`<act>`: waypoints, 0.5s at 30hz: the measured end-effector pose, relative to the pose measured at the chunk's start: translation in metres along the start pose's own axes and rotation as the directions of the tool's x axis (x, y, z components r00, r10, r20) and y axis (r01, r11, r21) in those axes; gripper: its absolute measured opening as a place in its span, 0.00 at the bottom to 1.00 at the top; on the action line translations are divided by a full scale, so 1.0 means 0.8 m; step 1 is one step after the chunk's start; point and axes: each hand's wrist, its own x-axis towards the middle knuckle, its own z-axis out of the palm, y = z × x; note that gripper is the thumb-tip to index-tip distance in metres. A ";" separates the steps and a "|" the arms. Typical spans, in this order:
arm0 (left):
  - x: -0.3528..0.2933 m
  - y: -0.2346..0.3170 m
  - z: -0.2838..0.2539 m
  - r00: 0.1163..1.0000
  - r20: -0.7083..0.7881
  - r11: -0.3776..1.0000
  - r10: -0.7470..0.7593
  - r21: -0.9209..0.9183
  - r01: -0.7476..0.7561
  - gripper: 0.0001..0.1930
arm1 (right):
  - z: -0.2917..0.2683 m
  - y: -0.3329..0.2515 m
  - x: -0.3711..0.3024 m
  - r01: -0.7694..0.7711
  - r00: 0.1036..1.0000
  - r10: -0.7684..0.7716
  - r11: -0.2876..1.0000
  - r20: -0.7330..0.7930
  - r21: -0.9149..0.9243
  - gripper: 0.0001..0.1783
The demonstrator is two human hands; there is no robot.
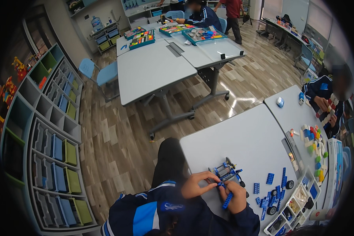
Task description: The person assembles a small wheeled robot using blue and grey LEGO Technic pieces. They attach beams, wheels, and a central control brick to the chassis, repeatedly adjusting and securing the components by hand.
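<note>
My left hand [200, 184] pinches the near end of a toy-brick model [226, 171] made of blue and grey parts, with wheels or gears on it. My right hand [236, 196] closes round the model's near side. A blue studded beam [227, 200] sticks out toward me from between the right hand's fingers. The fingertips of both hands meet at the model, so the joint between its pieces is partly hidden. On the table to the right lie loose blue bricks [270, 178], several blue beams [284, 177] and black wheels [271, 210].
A white sorting tray [277, 226] with small parts stands at the table's right. Coloured bricks [314, 137] lie beyond it, near another person's hands [326, 108] holding bricks. Another table [153, 74] bears brick trays [204, 35]. Shelves with drawers [59, 173] line the left.
</note>
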 end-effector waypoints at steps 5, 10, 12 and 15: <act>0.004 0.001 -0.002 1.000 0.012 1.000 0.014 0.027 -0.014 0.11 | 0.000 0.006 -0.006 -0.135 0.991 0.133 0.986 0.020 0.099 0.17; 0.007 0.009 -0.002 1.000 0.007 0.999 0.028 0.018 -0.028 0.10 | 0.007 0.007 -0.010 -0.060 0.997 0.060 0.998 -0.038 0.015 0.18; 0.015 0.018 -0.019 0.997 0.080 1.000 -0.016 0.014 0.015 0.10 | 0.006 0.008 -0.007 -0.042 0.998 0.041 0.999 -0.045 -0.002 0.19; 0.082 0.040 -0.109 0.973 -0.038 0.903 0.229 0.383 -0.198 0.24 | 0.004 0.006 -0.006 -0.064 0.997 0.065 0.998 -0.034 0.018 0.22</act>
